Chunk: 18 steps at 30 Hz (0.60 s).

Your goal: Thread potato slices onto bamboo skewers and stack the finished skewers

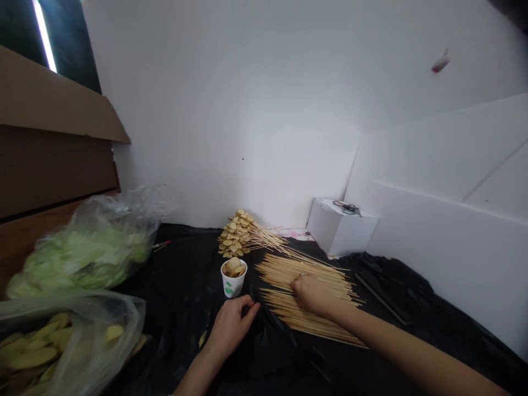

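Observation:
My right hand (309,293) is closed, its fingers pinched down at the bamboo skewers (284,268), which lie in two rows on black plastic sheeting (165,330). The fingertips are partly hidden, so how many skewers they grip does not show. My left hand (233,322) hovers over the sheeting just in front of a white paper cup (234,284) with green print. Its fingers curl loosely, the thumb is apart from them, and nothing shows between. Yellowish slices, like potato, fill the cup (233,268). Behind it lies a pile of slices threaded on skewers (236,234).
At the left, one clear bag holds pale green vegetable pieces (88,256); a nearer open bag (134,308) holds yellowish slices (35,352). A cardboard box (58,165) stands behind. Back right is a white box (340,228) with a dark tool (348,208) on top. White walls enclose the back.

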Available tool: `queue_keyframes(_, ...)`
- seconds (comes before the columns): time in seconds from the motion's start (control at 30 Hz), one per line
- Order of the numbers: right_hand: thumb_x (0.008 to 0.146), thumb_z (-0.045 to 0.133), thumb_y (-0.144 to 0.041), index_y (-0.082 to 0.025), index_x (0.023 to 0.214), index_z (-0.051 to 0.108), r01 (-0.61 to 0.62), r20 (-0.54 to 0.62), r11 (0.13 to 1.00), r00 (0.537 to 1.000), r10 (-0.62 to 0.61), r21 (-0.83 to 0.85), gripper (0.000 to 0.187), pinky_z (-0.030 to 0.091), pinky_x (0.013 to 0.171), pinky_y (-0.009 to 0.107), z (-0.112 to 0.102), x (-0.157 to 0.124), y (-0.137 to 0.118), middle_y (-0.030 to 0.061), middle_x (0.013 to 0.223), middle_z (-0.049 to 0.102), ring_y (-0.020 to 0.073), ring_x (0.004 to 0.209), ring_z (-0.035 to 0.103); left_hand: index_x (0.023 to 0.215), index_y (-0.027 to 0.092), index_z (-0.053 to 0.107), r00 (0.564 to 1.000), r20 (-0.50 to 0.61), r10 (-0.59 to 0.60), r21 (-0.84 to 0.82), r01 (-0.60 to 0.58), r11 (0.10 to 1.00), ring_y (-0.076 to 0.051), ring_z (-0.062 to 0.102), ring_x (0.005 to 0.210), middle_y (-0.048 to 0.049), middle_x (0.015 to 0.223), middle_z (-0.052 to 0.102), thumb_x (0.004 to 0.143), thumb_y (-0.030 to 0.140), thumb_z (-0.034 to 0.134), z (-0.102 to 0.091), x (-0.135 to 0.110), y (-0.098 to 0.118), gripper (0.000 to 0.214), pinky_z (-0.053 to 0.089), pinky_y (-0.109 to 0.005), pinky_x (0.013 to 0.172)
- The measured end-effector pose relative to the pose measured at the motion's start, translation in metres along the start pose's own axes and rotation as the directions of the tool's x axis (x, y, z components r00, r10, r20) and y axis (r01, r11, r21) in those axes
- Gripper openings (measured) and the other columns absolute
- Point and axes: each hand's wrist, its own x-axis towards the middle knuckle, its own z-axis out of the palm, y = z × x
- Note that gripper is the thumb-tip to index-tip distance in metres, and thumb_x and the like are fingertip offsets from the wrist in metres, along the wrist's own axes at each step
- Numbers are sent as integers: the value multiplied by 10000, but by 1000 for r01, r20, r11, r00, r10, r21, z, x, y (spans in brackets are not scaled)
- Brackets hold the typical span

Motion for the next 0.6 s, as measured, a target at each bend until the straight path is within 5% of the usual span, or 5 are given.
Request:
queue_keyframes(0.3, 758, 506, -100, -148, 867, 695, -54, -3, 988, 998, 55, 142, 223, 362, 625, 230, -5, 3, 6, 86, 869, 714, 179, 764, 618, 658, 196, 602, 1000, -11, 11, -13, -11, 1000, -137, 533, 598, 14, 617, 596, 868, 403, 472, 1, 0, -4, 322, 296, -238, 568)
queue_keyframes(0.6, 760, 512, -104, -119, 909, 718, -112, 28, 979, 994, 109, 171, 254, 436, 756, 295, 5, 22, -2, 148, 969, 714, 240, 852, 634, 663, 195, 589, 1000, -5, 10, 8, -10, 1000, -132, 514, 580, 19, 606, 579, 870, 415, 469, 0, 1, -3, 325, 286, -239, 554)
